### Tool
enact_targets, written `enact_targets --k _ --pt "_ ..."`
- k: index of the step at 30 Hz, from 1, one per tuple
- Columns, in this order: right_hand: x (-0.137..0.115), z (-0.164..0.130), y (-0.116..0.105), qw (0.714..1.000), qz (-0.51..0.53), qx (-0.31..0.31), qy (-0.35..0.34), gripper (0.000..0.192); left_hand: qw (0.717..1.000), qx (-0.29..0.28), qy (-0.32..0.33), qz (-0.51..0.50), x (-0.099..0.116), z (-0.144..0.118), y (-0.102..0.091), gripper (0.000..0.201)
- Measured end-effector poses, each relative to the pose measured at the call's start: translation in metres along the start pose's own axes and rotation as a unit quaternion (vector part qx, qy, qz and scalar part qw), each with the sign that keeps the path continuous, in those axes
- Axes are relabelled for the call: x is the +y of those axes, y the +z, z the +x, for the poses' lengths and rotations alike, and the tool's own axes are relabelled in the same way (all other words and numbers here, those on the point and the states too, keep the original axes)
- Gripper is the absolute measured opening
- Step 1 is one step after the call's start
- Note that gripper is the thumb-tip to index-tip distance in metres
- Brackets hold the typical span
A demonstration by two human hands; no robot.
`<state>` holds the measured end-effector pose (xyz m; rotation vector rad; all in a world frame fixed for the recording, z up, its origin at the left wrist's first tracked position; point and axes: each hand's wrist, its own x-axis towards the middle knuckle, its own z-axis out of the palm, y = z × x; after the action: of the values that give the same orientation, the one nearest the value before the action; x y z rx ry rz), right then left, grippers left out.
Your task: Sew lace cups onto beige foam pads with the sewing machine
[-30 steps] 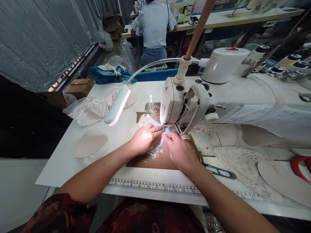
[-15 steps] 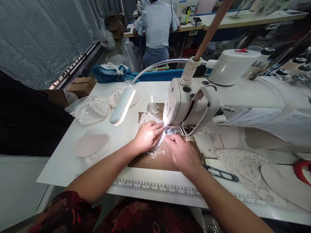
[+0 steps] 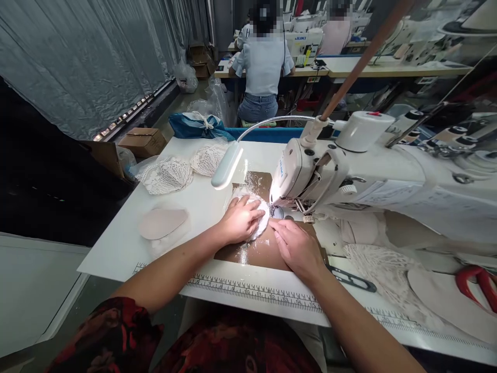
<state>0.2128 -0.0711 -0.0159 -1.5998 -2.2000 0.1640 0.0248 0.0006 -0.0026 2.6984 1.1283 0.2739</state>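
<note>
A rounded white lace cup lies beside the needle area of a white sewing machine. My left hand rests on top of this cup with its fingers lying flat and slightly apart, hiding much of it. Close to the cup's right edge, just in front of the presser foot, is my right hand. Its thumb and forefinger are pressed together, and whatever is between them cannot be made out. Under both hands a brown sheet covers the machine bed.
Lace cups lie at the back left, a beige pad nearer me. A lamp overhangs the table. At right are a black slotted tool, lace fabric and red-handled scissors. A co-worker sits ahead.
The lace cup has turned and its rounded edge now shows at the needle. My left hand has spread flatter over it. The head view has shifted, showing more of the room ahead.
</note>
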Motion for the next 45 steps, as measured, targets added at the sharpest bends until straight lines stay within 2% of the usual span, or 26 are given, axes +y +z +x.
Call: enact_targets --k 3,5,6,8,9,11,13,15,17,18,21,25,27,29,31,32,38,39,40,41,43,44,45 --pt "0.001 -0.002 -0.003 0.997 0.078 0.016 -0.017 0.031 0.993 -0.037 0.081 -0.078 0.008 -0.026 -0.011 0.03" --pt "0.002 -0.002 -0.004 0.993 0.112 0.02 -0.025 0.03 0.981 -0.01 0.106 -0.165 0.01 -0.042 -0.018 0.03" --pt "0.003 -0.002 -0.005 0.992 0.124 0.021 -0.027 0.029 0.974 0.025 0.094 -0.204 0.009 -0.046 -0.021 0.031" --pt "0.003 -0.002 -0.006 0.989 0.145 0.014 -0.028 0.029 0.964 0.095 0.029 -0.248 0.006 -0.049 -0.026 0.034" --pt "0.003 -0.002 -0.006 0.988 0.155 0.006 -0.028 0.03 0.962 0.106 -0.009 -0.253 0.004 -0.048 -0.027 0.037" --pt "0.002 -0.001 -0.006 0.985 0.167 -0.019 -0.031 0.039 0.963 0.06 -0.069 -0.253 0.0 -0.04 -0.029 0.046" --pt "-0.001 0.0 -0.006 0.985 0.162 -0.051 -0.032 0.054 0.96 -0.031 -0.09 -0.262 0.001 -0.031 -0.029 0.051" --pt "-0.004 0.001 -0.005 0.985 0.152 -0.081 -0.022 0.064 0.947 -0.101 -0.088 -0.293 0.004 -0.024 -0.027 0.039" --pt "-0.006 0.001 -0.005 0.98 0.169 -0.102 0.008 0.069 0.921 -0.139 -0.08 -0.355 0.008 -0.021 -0.025 0.017" --pt "-0.007 0.001 -0.005 0.975 0.193 -0.111 0.027 0.07 0.903 -0.146 -0.077 -0.396 0.01 -0.02 -0.024 0.012" --pt "-0.007 0.001 -0.008 0.943 0.297 -0.134 0.064 0.061 0.838 -0.148 -0.068 -0.521 0.01 -0.02 -0.02 0.023" --pt "-0.002 0.002 -0.013 0.888 0.431 -0.153 0.046 0.035 0.755 -0.163 -0.109 -0.626 0.004 -0.02 -0.019 0.038" --pt "0.0 0.003 -0.015 0.877 0.452 -0.157 0.046 0.025 0.723 -0.181 -0.136 -0.653 0.0 -0.021 -0.022 0.042" --pt "0.001 0.003 -0.017 0.883 0.438 -0.163 0.049 0.021 0.711 -0.216 -0.152 -0.652 -0.005 -0.022 -0.027 0.041" --pt "0.0 0.003 -0.019 0.891 0.418 -0.168 0.051 0.02 0.718 -0.234 -0.166 -0.634 -0.01 -0.025 -0.031 0.039" --pt "-0.001 0.003 -0.02 0.895 0.408 -0.169 0.052 0.02 0.724 -0.225 -0.174 -0.629 -0.013 -0.026 -0.032 0.037" --pt "-0.005 0.005 -0.025 0.92 0.338 -0.195 0.031 0.016 0.735 -0.067 -0.196 -0.646 -0.016 -0.027 -0.022 0.042" --pt "-0.005 0.005 -0.025 0.924 0.326 -0.196 0.034 0.015 0.752 -0.036 -0.197 -0.628 -0.016 -0.027 -0.019 0.041" --pt "-0.003 0.005 -0.026 0.929 0.312 -0.198 0.038 0.014 0.784 -0.007 -0.197 -0.589 -0.015 -0.026 -0.017 0.038" --pt "-0.001 0.004 -0.026 0.933 0.297 -0.202 0.039 0.013 0.828 0.018 -0.195 -0.526 -0.015 -0.026 -0.016 0.034" --pt "0.004 0.003 -0.028 0.938 0.267 -0.218 0.03 0.013 0.917 0.049 -0.176 -0.354 -0.014 -0.027 -0.018 0.025" --pt "0.007 0.002 -0.029 0.941 0.252 -0.226 0.026 0.015 0.948 0.06 -0.158 -0.268 -0.013 -0.029 -0.02 0.023" --pt "0.01 0.001 -0.031 0.943 0.237 -0.231 0.026 0.018 0.968 0.074 -0.136 -0.199 -0.011 -0.03 -0.023 0.026"
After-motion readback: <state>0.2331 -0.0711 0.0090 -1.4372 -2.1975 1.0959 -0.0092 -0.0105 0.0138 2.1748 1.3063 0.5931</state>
